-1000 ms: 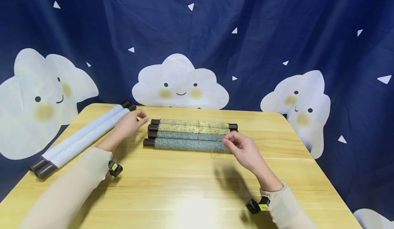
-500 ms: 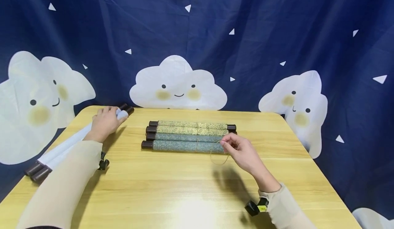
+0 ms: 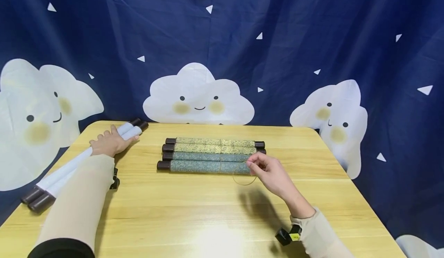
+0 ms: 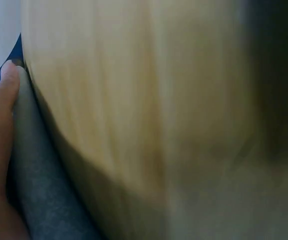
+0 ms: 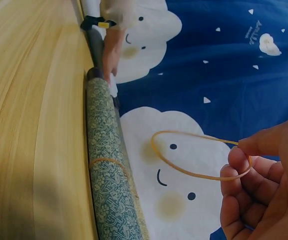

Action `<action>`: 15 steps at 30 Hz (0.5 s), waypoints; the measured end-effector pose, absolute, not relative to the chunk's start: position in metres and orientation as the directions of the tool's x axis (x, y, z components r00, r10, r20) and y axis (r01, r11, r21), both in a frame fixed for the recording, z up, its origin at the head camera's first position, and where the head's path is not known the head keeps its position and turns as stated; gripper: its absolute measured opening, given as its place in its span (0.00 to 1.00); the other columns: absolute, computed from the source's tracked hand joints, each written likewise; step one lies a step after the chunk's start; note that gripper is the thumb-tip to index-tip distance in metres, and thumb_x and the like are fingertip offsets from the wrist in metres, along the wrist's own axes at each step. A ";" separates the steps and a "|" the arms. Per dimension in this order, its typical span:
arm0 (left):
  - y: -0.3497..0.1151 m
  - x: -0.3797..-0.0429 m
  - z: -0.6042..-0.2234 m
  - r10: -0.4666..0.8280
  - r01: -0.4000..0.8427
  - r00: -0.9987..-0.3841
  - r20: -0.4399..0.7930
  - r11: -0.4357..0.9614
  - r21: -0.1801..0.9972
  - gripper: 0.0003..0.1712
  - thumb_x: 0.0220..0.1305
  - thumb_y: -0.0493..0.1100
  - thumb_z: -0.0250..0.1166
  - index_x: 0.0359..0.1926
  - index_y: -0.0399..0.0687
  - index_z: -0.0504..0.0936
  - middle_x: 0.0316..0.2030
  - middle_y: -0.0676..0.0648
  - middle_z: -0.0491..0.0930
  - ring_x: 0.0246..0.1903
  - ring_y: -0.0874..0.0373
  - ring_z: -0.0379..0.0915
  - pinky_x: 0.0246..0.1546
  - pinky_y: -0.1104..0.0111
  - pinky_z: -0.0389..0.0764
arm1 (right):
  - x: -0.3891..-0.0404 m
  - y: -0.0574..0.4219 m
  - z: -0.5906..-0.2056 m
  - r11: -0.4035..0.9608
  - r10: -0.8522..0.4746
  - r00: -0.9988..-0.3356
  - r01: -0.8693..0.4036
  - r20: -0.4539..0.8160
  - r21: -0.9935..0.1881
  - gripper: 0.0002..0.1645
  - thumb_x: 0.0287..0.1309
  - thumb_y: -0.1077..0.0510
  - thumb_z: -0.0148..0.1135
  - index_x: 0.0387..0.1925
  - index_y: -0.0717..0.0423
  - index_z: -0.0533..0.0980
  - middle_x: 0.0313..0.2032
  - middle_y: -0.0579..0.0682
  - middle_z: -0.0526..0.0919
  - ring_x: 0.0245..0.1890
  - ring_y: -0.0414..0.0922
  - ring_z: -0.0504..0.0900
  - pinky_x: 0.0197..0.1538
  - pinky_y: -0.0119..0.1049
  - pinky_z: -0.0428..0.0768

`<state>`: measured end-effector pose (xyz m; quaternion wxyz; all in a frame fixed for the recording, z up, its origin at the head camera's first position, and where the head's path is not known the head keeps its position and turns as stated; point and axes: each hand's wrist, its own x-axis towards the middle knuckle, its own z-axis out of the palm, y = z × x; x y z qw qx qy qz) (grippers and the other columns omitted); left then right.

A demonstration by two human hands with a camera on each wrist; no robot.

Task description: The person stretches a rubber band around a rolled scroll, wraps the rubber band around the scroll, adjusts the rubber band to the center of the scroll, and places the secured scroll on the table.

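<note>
The band [image 5: 203,177] is pinched at one edge by the right hand [image 3: 272,171], so its loop is left open. Left on the table [image 3: 166,204], paired white rolls [image 3: 64,171] are apparently gripped together from above by the left hand [image 3: 110,142].

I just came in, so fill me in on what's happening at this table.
A person is working with rolls that have dark ends. Their left hand holds two pale blue rolls lying side by side at the table's left side. Their right hand pinches a thin loop, which hangs free of any roll. Near the middle of the table, two yellow rolls and two blue-green rolls lie in a row, with thin banding visible across them.
</note>
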<state>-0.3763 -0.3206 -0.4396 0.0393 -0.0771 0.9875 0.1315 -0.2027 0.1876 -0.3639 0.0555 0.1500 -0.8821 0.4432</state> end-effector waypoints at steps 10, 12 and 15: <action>-0.310 -0.371 -0.436 -0.036 -0.036 -0.999 -0.002 0.980 0.197 0.52 0.67 0.69 0.51 0.53 0.14 0.59 0.41 0.20 0.67 0.42 0.21 0.66 0.37 0.35 0.69 | -0.199 0.189 -0.363 0.552 -0.229 -0.948 -0.314 0.222 -0.772 0.04 0.67 0.56 0.60 0.37 0.52 0.79 0.26 0.46 0.80 0.28 0.47 0.81 0.29 0.33 0.77; -0.310 -0.369 -0.429 -0.003 -0.012 -0.999 -0.046 0.981 0.194 0.49 0.68 0.65 0.52 0.52 0.14 0.59 0.40 0.20 0.67 0.40 0.22 0.67 0.36 0.36 0.70 | -0.198 0.189 -0.362 0.543 -0.234 -0.945 -0.321 0.228 -0.775 0.05 0.67 0.56 0.60 0.37 0.53 0.79 0.27 0.49 0.81 0.29 0.49 0.81 0.30 0.34 0.78; -0.309 -0.368 -0.423 0.035 0.012 -0.993 -0.110 0.980 0.200 0.45 0.68 0.62 0.53 0.50 0.15 0.58 0.39 0.21 0.68 0.37 0.26 0.69 0.34 0.39 0.72 | -0.197 0.189 -0.360 0.530 -0.237 -0.942 -0.331 0.238 -0.781 0.06 0.67 0.57 0.60 0.38 0.55 0.79 0.27 0.52 0.81 0.30 0.50 0.81 0.31 0.34 0.79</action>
